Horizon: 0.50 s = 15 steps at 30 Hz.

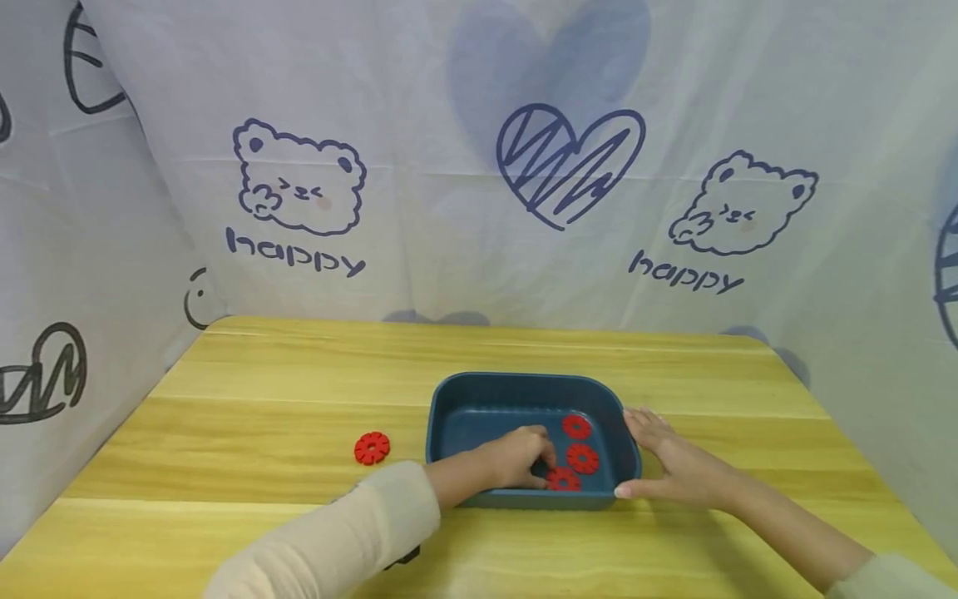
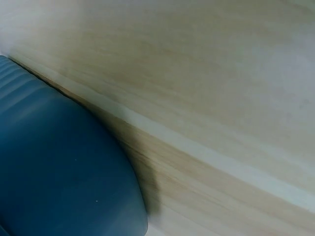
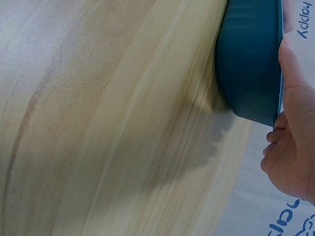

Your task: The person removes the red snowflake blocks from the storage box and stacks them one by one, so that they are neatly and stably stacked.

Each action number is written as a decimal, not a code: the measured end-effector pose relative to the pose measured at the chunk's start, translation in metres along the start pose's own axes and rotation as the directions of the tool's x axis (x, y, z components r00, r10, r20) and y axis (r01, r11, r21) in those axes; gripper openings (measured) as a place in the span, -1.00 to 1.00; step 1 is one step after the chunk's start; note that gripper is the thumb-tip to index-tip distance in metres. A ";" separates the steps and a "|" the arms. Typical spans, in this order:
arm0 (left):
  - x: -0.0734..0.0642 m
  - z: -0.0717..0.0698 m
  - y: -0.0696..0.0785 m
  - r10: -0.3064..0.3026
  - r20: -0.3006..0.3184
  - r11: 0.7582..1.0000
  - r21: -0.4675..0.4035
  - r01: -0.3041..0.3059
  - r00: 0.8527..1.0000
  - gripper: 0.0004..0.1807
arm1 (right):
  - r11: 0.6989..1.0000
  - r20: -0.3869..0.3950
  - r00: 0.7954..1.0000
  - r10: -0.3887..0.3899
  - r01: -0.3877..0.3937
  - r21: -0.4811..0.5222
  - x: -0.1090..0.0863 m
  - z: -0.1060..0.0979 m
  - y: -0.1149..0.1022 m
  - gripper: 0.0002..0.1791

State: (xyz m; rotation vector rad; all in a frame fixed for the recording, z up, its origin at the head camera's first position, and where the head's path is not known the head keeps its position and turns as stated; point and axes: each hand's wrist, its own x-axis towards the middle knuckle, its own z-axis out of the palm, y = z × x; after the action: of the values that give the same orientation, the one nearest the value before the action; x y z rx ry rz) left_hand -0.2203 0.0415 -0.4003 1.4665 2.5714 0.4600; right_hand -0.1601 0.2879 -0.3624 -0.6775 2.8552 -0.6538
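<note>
In the head view, a dark blue rectangular bin (image 1: 479,416) stands on the table. Three red, notched, flower-shaped plastic discs lie along its right side: a far disc (image 1: 576,427), a middle disc (image 1: 582,458) and a near disc (image 1: 566,481). My left hand (image 1: 516,457) reaches over the near wall into the bin, its thumb and curled fingertips pinching the left edge of the near disc. Against the bin's right end rests my right hand (image 1: 677,470), thumb at the near corner, extended fingers along the outside. The right wrist view shows that thumb (image 3: 293,69) along the rim.
Another red disc (image 1: 372,448) lies on the wooden table (image 1: 262,374), left of the bin. Behind the table hangs a white cloth (image 1: 434,208) printed with bears and hearts. Only the bin's outer wall (image 2: 64,157) and tabletop show in the left wrist view.
</note>
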 end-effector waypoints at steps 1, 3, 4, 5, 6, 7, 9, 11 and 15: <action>0.000 0.000 0.000 -0.005 0.003 1.000 0.004 0.005 1.000 -0.81 | 1.000 0.000 1.000 -0.001 0.001 0.001 0.000 0.000 0.000 0.13; 0.001 0.001 0.000 -0.007 0.005 1.000 0.014 0.007 1.000 -0.81 | 1.000 0.000 1.000 0.001 -0.001 0.009 0.000 0.000 0.000 0.13; 0.001 0.001 0.000 -0.007 0.005 1.000 0.017 0.007 1.000 -0.81 | 1.000 0.000 1.000 0.006 -0.006 0.013 0.000 0.001 0.000 0.13; 0.001 0.001 0.000 -0.008 0.006 1.000 0.024 0.008 1.000 -0.81 | 1.000 0.001 1.000 0.006 -0.006 0.014 0.000 0.001 0.000 0.13; 0.002 0.001 0.000 -0.008 0.006 1.000 0.030 0.008 1.000 -0.81 | 1.000 0.000 1.000 0.004 -0.004 0.012 0.000 0.000 0.000 0.13; 0.002 0.001 0.000 -0.008 0.005 0.999 0.034 0.008 1.000 -0.81 | 1.000 0.001 1.000 0.001 -0.001 0.011 0.000 0.000 0.000 0.13; 0.002 0.001 0.000 -0.005 -0.002 0.999 0.035 0.005 1.000 -0.81 | 1.000 0.004 1.000 0.002 -0.002 0.011 0.000 0.000 0.000 0.12; 0.001 0.000 -0.001 -0.012 -0.009 0.999 0.038 0.012 1.000 -0.80 | 1.000 0.010 1.000 0.002 -0.003 0.012 0.000 0.000 0.000 0.12; -0.001 0.000 -0.003 -0.017 -0.051 1.000 0.011 0.018 0.999 -0.80 | 1.000 0.014 1.000 0.008 -0.008 0.011 0.000 0.001 0.000 0.12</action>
State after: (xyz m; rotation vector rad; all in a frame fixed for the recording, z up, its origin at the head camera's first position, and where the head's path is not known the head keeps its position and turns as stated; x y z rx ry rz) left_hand -0.2222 0.0389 -0.4013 1.4529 2.6278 0.4870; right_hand -0.1602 0.2874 -0.3634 -0.6666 2.8379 -0.6604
